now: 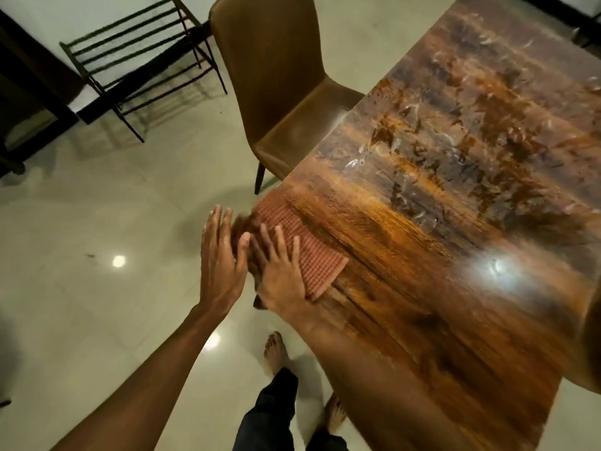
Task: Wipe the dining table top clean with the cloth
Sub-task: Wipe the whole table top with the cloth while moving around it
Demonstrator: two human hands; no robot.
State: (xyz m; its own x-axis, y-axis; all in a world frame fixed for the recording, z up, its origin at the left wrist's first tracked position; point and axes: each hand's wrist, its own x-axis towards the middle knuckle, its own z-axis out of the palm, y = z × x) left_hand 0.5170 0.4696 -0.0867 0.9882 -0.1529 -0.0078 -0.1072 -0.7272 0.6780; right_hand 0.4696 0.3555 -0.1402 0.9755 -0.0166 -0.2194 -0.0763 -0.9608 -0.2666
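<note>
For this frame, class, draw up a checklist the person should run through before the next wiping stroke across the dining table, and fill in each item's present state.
1. Cloth lies flat on the table top: ok, though it sits at the near left edge.
2. Right hand presses on the cloth: ok, palm down, fingers spread.
3. Left hand ready at the table edge: ok, open, beside the edge; whether it touches the cloth, cannot tell.
4. Table top free of things in the stroke's path: ok.
5. Table top already clean: not ok, pale streaks and smears show farther along.
6. Chair clear of the edge being wiped: cannot tell, its seat reaches the table side.
</note>
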